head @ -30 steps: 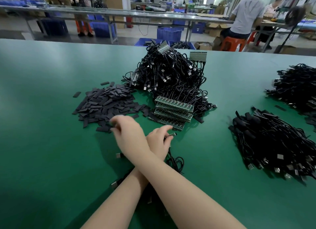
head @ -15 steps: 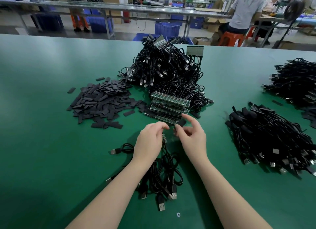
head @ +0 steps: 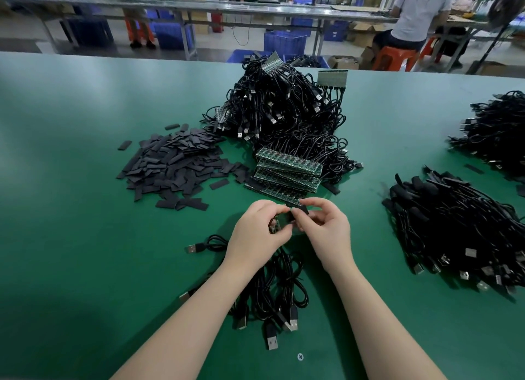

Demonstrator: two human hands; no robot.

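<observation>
Left hand (head: 257, 230) is pinching a circuit board (head: 275, 224) while right hand (head: 326, 227) is gripping a black sleeve (head: 300, 210), seemingly aligning it to slide on.

Green table (head: 71, 237), loose pile of flat black sleeves (head: 176, 166) at left, tall heap of black USB cables (head: 284, 110) behind it, stacked strips of green circuit boards (head: 287, 172) at its foot, sleeved cable bundle (head: 454, 223) at right, blue crates (head: 285, 42) and orange stool (head: 393, 57) beyond.
</observation>
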